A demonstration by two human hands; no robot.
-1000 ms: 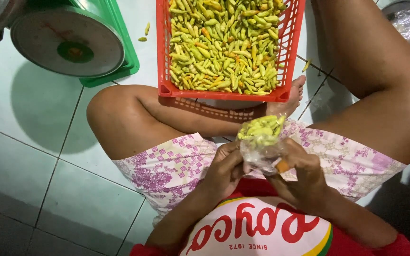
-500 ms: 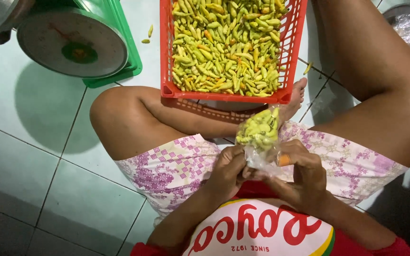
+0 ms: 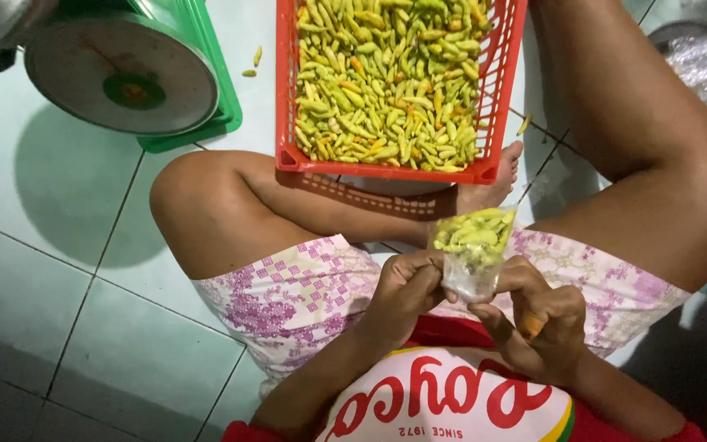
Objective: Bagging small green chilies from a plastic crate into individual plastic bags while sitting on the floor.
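Clear bag (image 3: 475,250) of chillies, pinched by left hand (image 3: 407,288) and right hand (image 3: 538,315), seemingly lower than before, near red crate (image 3: 497,98).

Small clear plastic bag (image 3: 475,255), full w/ green-yellow chilies, held up over the lap, open end squeezed shut below.

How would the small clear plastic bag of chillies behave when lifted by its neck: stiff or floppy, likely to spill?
The small clear plastic bag of green-yellow chillies is probably floppy: its thin film looks crumpled where the left hand and right hand pinch it. It seems light, since fingertips alone carry it. Unsealed, it could spill if tilted.
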